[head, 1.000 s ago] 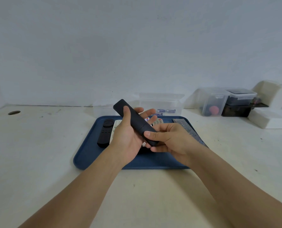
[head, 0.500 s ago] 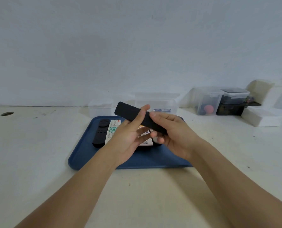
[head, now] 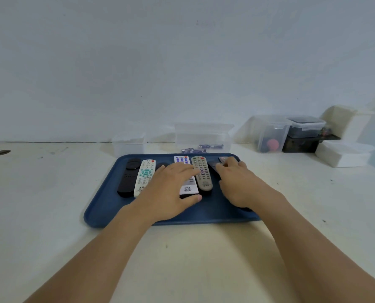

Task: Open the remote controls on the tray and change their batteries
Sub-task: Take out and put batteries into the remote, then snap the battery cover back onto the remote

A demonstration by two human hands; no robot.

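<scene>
Both hands lie flat with fingers spread and gripping nothing: the left hand [head: 171,189] rests across the white remote [head: 185,173], the right hand [head: 237,182] covers a dark remote at the blue tray's [head: 99,215] right side. Between them sits the grey remote [head: 202,176]. These rigid, smooth plastic bars look light; I'd grasp one by its long edges.

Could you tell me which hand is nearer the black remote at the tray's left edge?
Left. The left hand lies just right of the black remote; the right hand lies farther right.
</scene>
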